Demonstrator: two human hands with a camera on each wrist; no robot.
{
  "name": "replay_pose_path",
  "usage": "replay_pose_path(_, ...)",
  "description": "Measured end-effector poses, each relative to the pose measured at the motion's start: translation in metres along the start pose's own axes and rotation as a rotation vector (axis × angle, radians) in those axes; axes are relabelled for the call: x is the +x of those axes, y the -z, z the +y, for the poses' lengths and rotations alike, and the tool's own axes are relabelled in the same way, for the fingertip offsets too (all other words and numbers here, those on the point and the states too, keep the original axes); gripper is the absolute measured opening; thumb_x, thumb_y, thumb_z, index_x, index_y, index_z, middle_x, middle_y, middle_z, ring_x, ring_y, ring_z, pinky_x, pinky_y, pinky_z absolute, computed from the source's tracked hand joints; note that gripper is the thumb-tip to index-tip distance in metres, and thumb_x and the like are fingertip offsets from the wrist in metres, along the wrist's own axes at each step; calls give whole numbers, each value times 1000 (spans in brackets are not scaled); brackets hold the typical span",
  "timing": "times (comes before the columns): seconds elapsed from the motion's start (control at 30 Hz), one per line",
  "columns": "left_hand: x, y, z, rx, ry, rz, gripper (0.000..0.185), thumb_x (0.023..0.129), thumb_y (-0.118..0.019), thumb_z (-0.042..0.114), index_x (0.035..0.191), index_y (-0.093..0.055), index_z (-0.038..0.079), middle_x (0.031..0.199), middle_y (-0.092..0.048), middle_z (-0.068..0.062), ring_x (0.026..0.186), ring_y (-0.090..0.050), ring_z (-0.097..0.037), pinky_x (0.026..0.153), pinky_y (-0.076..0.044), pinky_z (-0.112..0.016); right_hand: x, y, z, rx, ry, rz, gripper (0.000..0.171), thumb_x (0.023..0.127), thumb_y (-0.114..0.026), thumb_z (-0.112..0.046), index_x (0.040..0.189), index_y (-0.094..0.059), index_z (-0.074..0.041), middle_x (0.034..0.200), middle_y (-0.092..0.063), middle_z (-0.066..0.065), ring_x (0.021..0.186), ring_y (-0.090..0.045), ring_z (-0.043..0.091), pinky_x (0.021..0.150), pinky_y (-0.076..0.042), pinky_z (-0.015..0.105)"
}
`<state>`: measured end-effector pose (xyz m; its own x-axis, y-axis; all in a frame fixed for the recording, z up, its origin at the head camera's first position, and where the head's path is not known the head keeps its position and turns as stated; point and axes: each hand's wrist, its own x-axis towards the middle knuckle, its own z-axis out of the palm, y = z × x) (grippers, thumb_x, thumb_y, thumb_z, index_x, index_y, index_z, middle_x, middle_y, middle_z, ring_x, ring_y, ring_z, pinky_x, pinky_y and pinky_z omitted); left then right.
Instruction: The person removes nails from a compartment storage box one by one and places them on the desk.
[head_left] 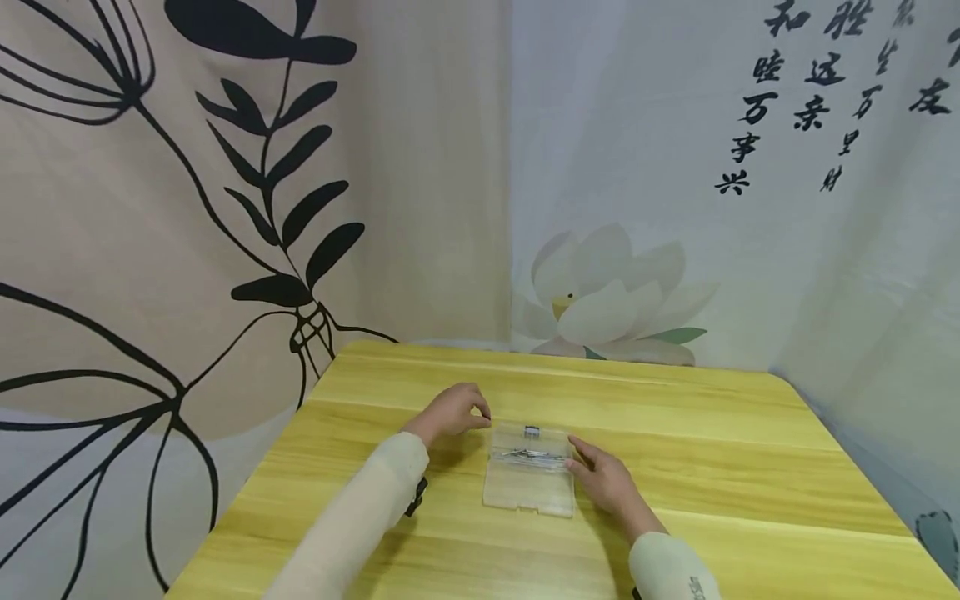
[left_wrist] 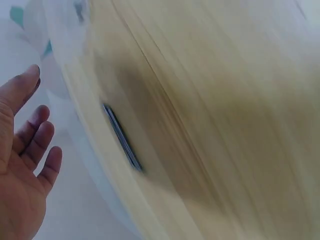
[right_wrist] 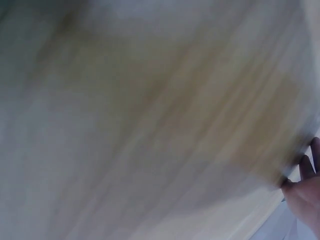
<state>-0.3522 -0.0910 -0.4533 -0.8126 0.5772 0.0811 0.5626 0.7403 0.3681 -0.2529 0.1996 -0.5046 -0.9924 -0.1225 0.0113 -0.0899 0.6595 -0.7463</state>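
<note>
An opened clear plastic box (head_left: 528, 493) lies flat on the table, its lid folded toward the near side. Thin metal pieces (head_left: 531, 455) are gathered along its middle, too small to name. At the box's right side, my right hand (head_left: 606, 482) holds the edge with thumb and fingertips; this hand (right_wrist: 304, 192) shows only partly in the right wrist view. My left hand (head_left: 452, 412) is by the box's far left corner, fingers loosely bent and nothing visible in them. In the left wrist view the left hand (left_wrist: 25, 160) has its fingers apart, near a dark slim rod-like object (left_wrist: 122, 137).
The yellow wood-grain table (head_left: 720, 450) extends around the box on every side. Behind it hangs a curtain (head_left: 427, 183) printed with plants and writing. A small dark tab (head_left: 532, 432) shows at the box's far edge. The right wrist view is blurred.
</note>
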Motion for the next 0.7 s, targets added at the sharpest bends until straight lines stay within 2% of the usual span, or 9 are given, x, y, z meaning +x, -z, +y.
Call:
replay_pose_path(0.17, 11, -13, 28, 11, -88, -50, 8, 90, -75, 25, 93, -79, 19, 95, -59, 6, 91, -57, -14, 82, -50, -31, 1, -1, 1, 11, -13, 0, 53, 102, -57, -28, 151, -43, -12, 147, -46, 21, 137, -36, 46, 110, -28, 61)
replay_pose_path(0.33, 17, -32, 45, 52, -128, -72, 9, 89, -77, 30, 92, -80, 22, 103, -58, 5, 97, -53, -13, 85, -47, -29, 0, -4, 2, 4, -6, 6, 53, 102, -59, -27, 150, -45, -11, 146, -47, 21, 136, -38, 45, 110, -29, 60)
replay_pose_path(0.5, 22, -44, 51, 215, -156, -79, 8, 89, -76, 35, 89, -81, 29, 118, -61, 3, 108, -52, -14, 92, -46, -33, -1, -3, -1, 12, 10, 9, 52, 102, -59, -25, 149, -46, -9, 144, -49, 22, 135, -40, 44, 109, -31, 59)
replay_pose_path(0.6, 27, -45, 57, 319, -168, -106, 7, 89, -75, 35, 89, -82, 33, 125, -62, 3, 115, -52, -14, 97, -45, -37, -2, -2, -3, 14, 5, 6, 52, 102, -58, -25, 149, -46, -9, 144, -49, 22, 135, -39, 45, 109, -31, 60)
replay_pose_path(0.7, 31, -44, 66, 424, -194, -142, 6, 90, -75, 34, 90, -81, 33, 124, -62, 6, 115, -53, -13, 98, -45, -36, -2, 0, -3, 9, 0, 10, 52, 102, -58, -26, 150, -46, -10, 144, -49, 22, 135, -39, 45, 108, -31, 61)
